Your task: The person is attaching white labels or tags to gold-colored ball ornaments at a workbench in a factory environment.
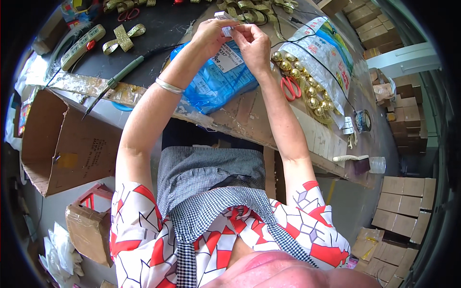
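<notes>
**Two hands pinch a small white piece above a blue bag**

Nearest the camera sits a patterned red-and-white top with a checked apron [211, 192] over the lap. From there two bare forearms rise toward the far edge of a worn cardboard-covered workbench [249, 120]; the left wrist wears a silver bangle [169, 86].

Both hands meet at the far end of the reach. The left hand [211, 36] and the right hand [253, 44] close their fingertips on one small white piece [226, 29], held between them just above the bench. The piece lies at the very tips of both hands, slightly nearer the left thumb, and its long axis seems to run left to right between the two pinches, though it is too small to tell for sure.

Directly under the hands lies a blue plastic bag [216, 81] with a white label. Just right of the right forearm sit red-handled scissors [289, 88] and a cluster of gold bells [307, 86] beside a clear printed bag [326, 53]. To the left, well apart, lie a glue gun [120, 74] and a gold ribbon bow [122, 38]. More gold ribbon [249, 9] lies beyond the hands.
</notes>
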Demonstrator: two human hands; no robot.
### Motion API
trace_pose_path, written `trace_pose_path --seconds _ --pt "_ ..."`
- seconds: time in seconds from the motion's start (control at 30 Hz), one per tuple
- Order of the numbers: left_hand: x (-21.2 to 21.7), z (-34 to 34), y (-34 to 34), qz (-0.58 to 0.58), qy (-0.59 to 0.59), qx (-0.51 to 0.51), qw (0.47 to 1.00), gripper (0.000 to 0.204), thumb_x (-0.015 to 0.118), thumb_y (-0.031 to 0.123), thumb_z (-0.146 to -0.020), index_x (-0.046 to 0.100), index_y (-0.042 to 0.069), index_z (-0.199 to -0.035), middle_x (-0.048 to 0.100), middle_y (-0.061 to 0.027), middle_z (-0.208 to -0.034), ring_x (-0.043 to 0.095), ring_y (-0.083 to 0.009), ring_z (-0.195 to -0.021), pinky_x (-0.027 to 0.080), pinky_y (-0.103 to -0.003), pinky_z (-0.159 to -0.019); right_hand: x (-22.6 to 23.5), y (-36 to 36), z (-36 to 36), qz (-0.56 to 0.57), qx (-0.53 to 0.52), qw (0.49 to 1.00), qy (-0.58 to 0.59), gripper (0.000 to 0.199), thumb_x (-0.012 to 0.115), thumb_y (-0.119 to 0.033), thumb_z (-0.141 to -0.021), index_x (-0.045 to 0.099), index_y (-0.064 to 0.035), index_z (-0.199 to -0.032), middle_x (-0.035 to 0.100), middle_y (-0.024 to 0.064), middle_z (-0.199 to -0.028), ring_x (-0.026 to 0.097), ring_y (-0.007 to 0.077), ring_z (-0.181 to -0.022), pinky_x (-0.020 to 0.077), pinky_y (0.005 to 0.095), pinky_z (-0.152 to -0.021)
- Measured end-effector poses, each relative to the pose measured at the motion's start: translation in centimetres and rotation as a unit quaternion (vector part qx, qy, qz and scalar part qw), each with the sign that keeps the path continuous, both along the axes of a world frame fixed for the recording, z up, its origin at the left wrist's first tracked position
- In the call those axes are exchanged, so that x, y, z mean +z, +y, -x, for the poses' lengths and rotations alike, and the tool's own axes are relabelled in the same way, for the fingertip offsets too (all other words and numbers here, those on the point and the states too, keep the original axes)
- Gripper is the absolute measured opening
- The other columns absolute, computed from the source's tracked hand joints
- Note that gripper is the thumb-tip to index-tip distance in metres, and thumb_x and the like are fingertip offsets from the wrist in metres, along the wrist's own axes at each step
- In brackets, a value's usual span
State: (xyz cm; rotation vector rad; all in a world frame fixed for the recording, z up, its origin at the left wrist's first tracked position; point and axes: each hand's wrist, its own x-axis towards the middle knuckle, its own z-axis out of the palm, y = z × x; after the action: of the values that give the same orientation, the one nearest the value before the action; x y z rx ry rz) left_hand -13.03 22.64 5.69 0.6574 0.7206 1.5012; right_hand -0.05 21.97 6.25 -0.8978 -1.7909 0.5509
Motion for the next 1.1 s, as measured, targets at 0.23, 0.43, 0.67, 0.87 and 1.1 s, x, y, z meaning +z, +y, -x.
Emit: trace_pose_path --seconds 0.23,0.43,0.67,0.87,1.1 --pt "0.8 -1.2 -1.5 -0.001 -0.080 -0.067 0.995 0.024 0.057 0.020 -0.089 0.060 -0.001 -0.101 0.065 -0.0133 -0.094 0.062 -0.0200 -0.091 0.048 -0.033 -0.086 0.1 0.0 -0.5 -0.071 -0.041 0.996 0.020 0.019 0.068 -0.003 -0.074 0.059 -0.0033 -0.091 0.063 0.0071 -0.067 0.060 0.0172 -0.058 0.0486 0.0314 -0.056" --pt "-1.1 -0.1 -1.2 -0.039 -0.155 -0.126 0.979 0.028 0.043 0.013 -0.094 0.049 -0.002 -0.117 0.058 -0.0172 -0.115 0.061 -0.0239 -0.099 0.046 -0.038 -0.094 -0.5 0.4 -0.8 -0.027 -0.040 0.997 0.058 0.018 0.068 -0.002 -0.076 0.059 -0.0031 -0.092 0.062 0.0045 -0.067 0.059 0.0132 -0.058 0.0475 0.0292 -0.054" --pt "-0.9 -0.6 -1.9 -0.080 -0.085 -0.053 0.992 0.030 0.051 0.001 -0.091 0.047 -0.002 -0.120 0.059 -0.0127 -0.108 0.061 -0.0192 -0.096 0.052 -0.030 -0.086 -0.7 0.3 -0.9 0.044 0.039 0.972 0.225 0.009 0.065 -0.003 -0.082 0.060 -0.0022 -0.090 0.062 0.0029 -0.070 0.056 0.0077 -0.056 0.0467 0.0229 -0.050" --pt "-0.3 -0.9 -2.1 -0.085 -0.057 -0.053 0.993 0.029 0.056 0.000 -0.087 0.053 -0.003 -0.116 0.061 -0.0098 -0.104 0.062 -0.0169 -0.090 0.052 -0.028 -0.081 -1.0 0.8 -1.5 0.106 0.111 0.959 0.238 0.012 0.063 -0.011 -0.087 0.062 -0.0007 -0.094 0.065 0.0044 -0.075 0.059 0.0090 -0.059 0.0456 0.0206 -0.054" --pt "-0.5 -1.8 -2.0 -0.110 0.016 0.022 0.994 0.029 0.062 0.001 -0.082 0.059 -0.004 -0.111 0.065 -0.0099 -0.098 0.062 -0.0170 -0.088 0.050 -0.030 -0.080 0.0 -0.1 -1.6 0.133 0.102 0.947 0.274 0.027 0.059 -0.024 -0.091 0.063 0.0021 -0.085 0.065 0.0052 -0.070 0.058 0.0097 -0.055 0.0446 0.0227 -0.049"
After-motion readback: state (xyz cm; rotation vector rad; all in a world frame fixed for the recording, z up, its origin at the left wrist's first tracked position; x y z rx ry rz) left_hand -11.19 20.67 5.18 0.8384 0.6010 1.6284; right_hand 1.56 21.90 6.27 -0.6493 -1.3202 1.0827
